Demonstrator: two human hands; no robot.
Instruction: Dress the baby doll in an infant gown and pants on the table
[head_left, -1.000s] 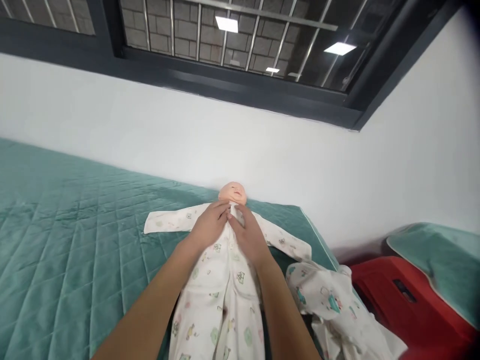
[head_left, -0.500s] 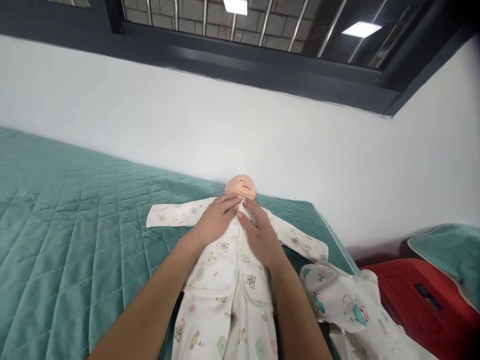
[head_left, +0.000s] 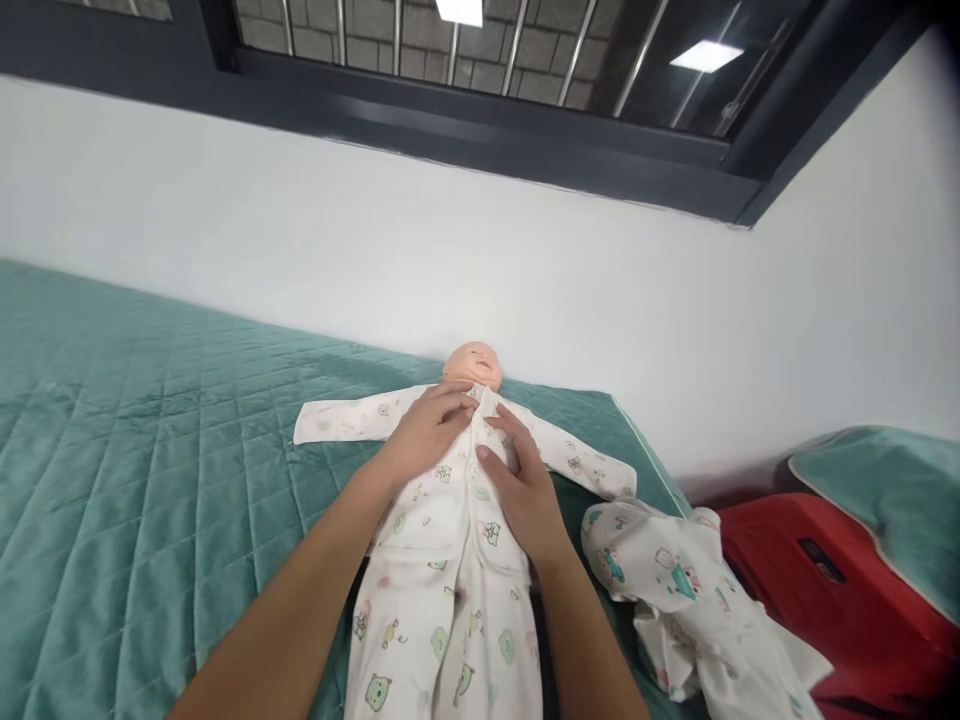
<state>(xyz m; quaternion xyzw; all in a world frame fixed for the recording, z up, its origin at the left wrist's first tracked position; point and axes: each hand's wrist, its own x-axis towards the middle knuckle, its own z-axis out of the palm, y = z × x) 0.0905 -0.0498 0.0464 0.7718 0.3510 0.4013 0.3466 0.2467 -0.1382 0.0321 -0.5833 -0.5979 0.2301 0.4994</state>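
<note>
One white, printed, long-sleeved cloth outfit (head_left: 459,545) is spread on a green quilted cover (head_left: 150,480), a pink doll's head (head_left: 474,365) at its collar. Its front is touched by the curled left hand (head_left: 435,425), whose grip cannot be told, and the right hand (head_left: 525,482), loosely open. Crumpled white printed clothing (head_left: 690,585) is seen near one sleeve.

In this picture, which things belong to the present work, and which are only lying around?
In the work:
- left hand and right hand, at the garment front
- white printed baby clothes
- doll, head at the collar

Lying around:
- bunched printed cloth
- red object, partly covered
- green cloth over it
</note>
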